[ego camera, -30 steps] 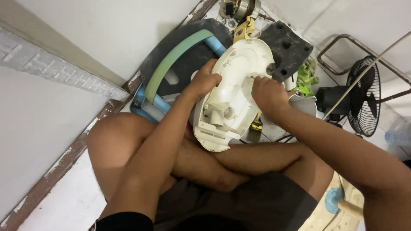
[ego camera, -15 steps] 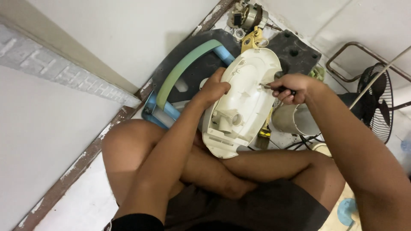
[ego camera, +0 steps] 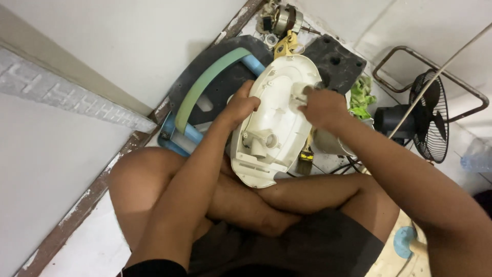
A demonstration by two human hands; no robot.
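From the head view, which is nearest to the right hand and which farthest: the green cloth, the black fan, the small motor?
Measured from the right hand:
1. Green cloth, just beside the hand toward the fan.
2. Small motor, up at the top, past the white housing.
3. Black fan, farthest, at the right edge.

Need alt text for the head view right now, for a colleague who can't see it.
A seated, cross-legged person holds a cream plastic housing over their lap, left hand gripping its left edge and right hand at its upper right edge. Behind it on the floor lie a small motor, a dark base plate and a black fan.
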